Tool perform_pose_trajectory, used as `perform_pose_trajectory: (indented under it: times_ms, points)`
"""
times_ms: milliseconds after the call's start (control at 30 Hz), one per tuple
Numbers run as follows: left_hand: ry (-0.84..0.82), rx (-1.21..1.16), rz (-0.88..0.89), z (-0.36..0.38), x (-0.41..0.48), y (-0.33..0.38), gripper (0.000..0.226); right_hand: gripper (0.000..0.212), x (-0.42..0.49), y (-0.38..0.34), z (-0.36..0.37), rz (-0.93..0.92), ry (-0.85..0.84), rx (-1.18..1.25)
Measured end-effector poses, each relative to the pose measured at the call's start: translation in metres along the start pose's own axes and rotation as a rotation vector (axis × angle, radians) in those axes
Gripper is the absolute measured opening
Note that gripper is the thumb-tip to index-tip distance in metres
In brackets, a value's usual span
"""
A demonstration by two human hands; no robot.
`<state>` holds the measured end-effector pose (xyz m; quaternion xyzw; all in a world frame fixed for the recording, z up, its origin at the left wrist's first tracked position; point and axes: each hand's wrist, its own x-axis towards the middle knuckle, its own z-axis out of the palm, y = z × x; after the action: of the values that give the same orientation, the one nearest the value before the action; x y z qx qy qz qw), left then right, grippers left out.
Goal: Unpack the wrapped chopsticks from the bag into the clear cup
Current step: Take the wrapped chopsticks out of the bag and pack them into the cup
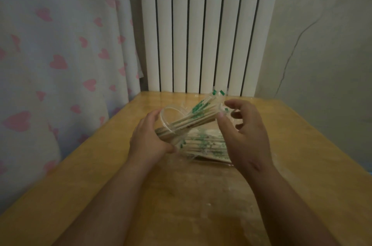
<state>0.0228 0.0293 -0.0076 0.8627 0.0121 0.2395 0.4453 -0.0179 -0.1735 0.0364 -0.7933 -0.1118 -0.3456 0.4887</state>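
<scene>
A white column radiator (203,28) is standing upright against the back wall, dim light falling across it. Left of the radiator a pale curtain (60,48) with pink hearts is hanging. Right of it a cream wall (322,44) is showing a long crack. In front of the radiator a worn wooden table (181,195) is sitting

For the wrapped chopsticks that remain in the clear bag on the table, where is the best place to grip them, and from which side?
Probably grip the remaining wrapped wooden chopsticks near mid-length, coming from above with the right hand, fingers across the bundle. They lie roughly flat in the clear plastic bag on the yellow wooden table, lengthwise left to right, beneath the tilted clear cup in the left hand.
</scene>
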Motion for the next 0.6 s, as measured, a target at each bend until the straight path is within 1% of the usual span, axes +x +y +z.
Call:
perform_pose_trajectory:
  times_ms: [100,200,267,333,400,467,533,600]
  points:
    - [0.017,-0.04,-0.039,0.001,0.001,-0.002,0.115,0.017,-0.001,-0.004,-0.005,-0.065,-0.01,0.018]
    - [0.017,-0.05,-0.048,0.001,0.002,-0.004,0.114,0.019,-0.003,-0.01,-0.01,-0.109,-0.143,0.01]
    - [0.021,-0.053,-0.047,0.001,0.003,-0.004,0.115,0.015,-0.004,-0.013,-0.011,-0.088,-0.314,-0.022]
    - [0.025,-0.05,-0.055,0.001,0.003,-0.004,0.115,0.01,-0.006,-0.018,-0.011,-0.004,-0.504,-0.064]
    - [0.026,-0.052,-0.061,0.001,0.003,-0.004,0.115,0.014,-0.008,-0.022,-0.009,0.049,-0.678,-0.213]
    - [0.027,-0.054,-0.06,0.001,0.003,-0.004,0.114,0.023,-0.01,-0.021,-0.003,0.063,-0.836,-0.403]
    - [0.028,-0.05,-0.063,0.002,0.003,-0.003,0.115,0.032,-0.014,-0.013,0.007,0.11,-1.007,-0.542]
    - [0.027,-0.043,-0.068,0.002,0.003,-0.002,0.114,0.031,-0.02,-0.002,0.018,0.111,-1.142,-0.691]
